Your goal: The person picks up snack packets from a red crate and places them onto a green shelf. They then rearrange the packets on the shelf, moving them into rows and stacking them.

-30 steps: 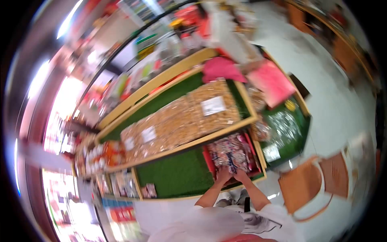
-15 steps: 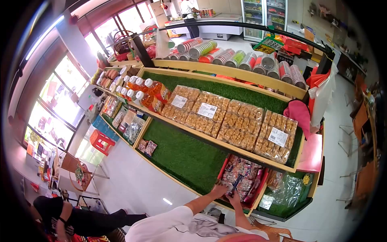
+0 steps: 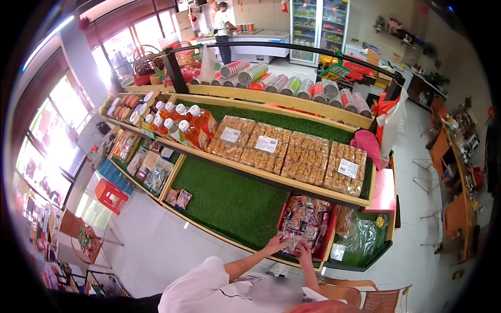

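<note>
A red box (image 3: 327,236) full of small snack packets (image 3: 308,211) sits on the green lower shelf (image 3: 229,203). My left hand (image 3: 276,243) reaches over the box's front left part, fingers at a packet. Close on its right, my right hand (image 3: 303,252) touches the same packet area at the front of the box. The fingers of both hands are small in view, and their exact grip cannot be made out. Two loose packets (image 3: 179,198) lie at the shelf's left end.
Above, an upper shelf (image 3: 271,180) holds large packs of snacks (image 3: 308,159) and orange-capped-row bottles (image 3: 195,128). Plastic-wrapped goods (image 3: 365,235) lie right of the box. A person (image 3: 222,31) stands at a far counter. A red stool (image 3: 110,196) and a wicker chair (image 3: 365,297) are nearby.
The view has shifted, so the shelves appear further left. My hands remain at the front of the red box. The dark-clothed person at lower left has largely left the view.
</note>
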### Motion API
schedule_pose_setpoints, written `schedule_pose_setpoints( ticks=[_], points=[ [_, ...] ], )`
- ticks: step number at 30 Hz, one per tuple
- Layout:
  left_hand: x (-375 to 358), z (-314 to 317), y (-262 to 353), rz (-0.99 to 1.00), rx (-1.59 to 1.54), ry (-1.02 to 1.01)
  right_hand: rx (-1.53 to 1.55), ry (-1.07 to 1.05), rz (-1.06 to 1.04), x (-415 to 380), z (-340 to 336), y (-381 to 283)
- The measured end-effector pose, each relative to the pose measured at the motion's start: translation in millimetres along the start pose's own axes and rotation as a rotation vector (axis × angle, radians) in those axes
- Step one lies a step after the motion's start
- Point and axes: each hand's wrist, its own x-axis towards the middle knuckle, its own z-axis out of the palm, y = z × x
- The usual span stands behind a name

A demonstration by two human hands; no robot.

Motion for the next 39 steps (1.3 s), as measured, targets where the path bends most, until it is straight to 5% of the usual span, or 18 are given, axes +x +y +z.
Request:
schedule_pose_setpoints(
  ticks=[7,15,22,28,29,32,34,38,39],
  points=[
    [-62.7,-108.6,-38.0,-0.011,0.097,-0.050,-0.030,-0.037,-0.086,-42.3,124.5,58.3],
    [-136.4,-233.3,-167.8,-0.022,-0.193,0.452,-0.289,-0.188,0.138,-16.8,283.1,152.4],
    [-145.8,-314.6,-213.7,-0.047,0.045,0.614,-0.415,-0.252,0.189,30.5,383.9,188.0],
    [-95.6,-357.1,-228.7,-0.159,0.084,0.515,-0.530,-0.231,0.227,95.2,424.9,183.1],
    [-93.5,-379.5,-197.0,-0.151,0.062,0.380,-0.562,-0.224,0.212,113.8,423.9,190.5],
    [-61.4,-373.9,-258.8,-0.122,-0.028,0.496,-0.692,-0.196,0.262,138.4,450.7,189.1],
    [-40.5,-396.0,-260.7,-0.190,0.043,0.388,-0.617,-0.160,0.192,203.3,436.2,258.7],
    [-2.4,-429.6,-297.5,-0.178,-0.065,0.273,-0.647,-0.151,0.221,215.1,471.1,240.9],
    [-5.6,-444.4,-256.3,-0.270,-0.012,0.306,-0.661,-0.143,0.185,214.0,481.7,237.8]
  ],
)
